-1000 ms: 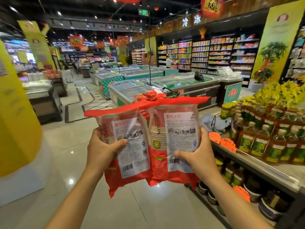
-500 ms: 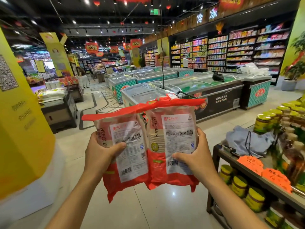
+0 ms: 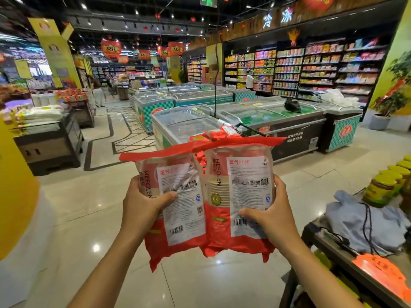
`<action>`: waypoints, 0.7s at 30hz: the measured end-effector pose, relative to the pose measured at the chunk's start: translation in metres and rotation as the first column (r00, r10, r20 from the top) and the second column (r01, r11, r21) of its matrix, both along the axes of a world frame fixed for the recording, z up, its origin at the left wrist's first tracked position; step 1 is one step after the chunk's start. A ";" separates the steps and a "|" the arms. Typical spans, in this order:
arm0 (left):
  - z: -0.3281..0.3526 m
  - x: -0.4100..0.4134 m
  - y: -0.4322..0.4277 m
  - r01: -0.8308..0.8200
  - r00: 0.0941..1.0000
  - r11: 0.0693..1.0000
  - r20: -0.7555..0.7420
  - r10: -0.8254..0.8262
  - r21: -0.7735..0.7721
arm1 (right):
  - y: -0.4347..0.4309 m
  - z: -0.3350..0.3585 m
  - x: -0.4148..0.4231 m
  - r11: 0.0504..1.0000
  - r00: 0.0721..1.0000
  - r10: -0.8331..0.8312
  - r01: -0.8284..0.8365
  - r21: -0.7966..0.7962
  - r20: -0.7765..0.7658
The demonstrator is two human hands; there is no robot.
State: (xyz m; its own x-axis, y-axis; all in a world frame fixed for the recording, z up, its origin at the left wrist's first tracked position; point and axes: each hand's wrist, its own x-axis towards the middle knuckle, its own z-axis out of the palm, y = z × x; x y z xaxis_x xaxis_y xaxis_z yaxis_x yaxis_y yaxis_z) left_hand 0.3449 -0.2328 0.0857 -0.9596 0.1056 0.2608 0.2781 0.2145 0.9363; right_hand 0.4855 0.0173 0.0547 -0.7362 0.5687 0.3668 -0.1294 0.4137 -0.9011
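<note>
My left grip (image 3: 142, 203) and right grip (image 3: 270, 215) hold two red plastic packs of paper cups (image 3: 184, 218) by the middle, probably light and squashy.

Two red packs of paper cups: left pack (image 3: 184, 218), right pack (image 3: 249, 196). Two hands: left hand (image 3: 140, 207), right hand (image 3: 271, 216). One grey bag (image 3: 360, 223), one black bag (image 3: 291, 105), one potted tree (image 3: 387, 103). Two distant people: shopper in white (image 3: 250, 81), shopper in the aisle (image 3: 97, 94).

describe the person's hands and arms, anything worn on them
The left hand and right hand are bare: no gloves, rings or bracelets show. The left forearm and right forearm are bare too, with no sleeves, watch or markings in view.
</note>
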 end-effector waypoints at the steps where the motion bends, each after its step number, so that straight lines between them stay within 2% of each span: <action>1: 0.000 -0.020 0.008 0.012 1.000 1.000 0.007 -0.012 0.008 | 0.007 -0.001 -0.018 1.000 1.000 -0.015 0.015 0.002 0.004; 9: 0.000 -0.169 0.064 0.091 0.994 0.996 0.067 -0.092 0.018 | 0.052 0.002 -0.151 0.996 0.996 -0.084 0.084 0.016 0.029; 21: -0.015 -0.308 0.178 0.152 0.985 0.988 0.091 -0.150 -0.019 | 0.153 -0.018 -0.272 0.988 0.989 -0.135 0.139 -0.064 0.064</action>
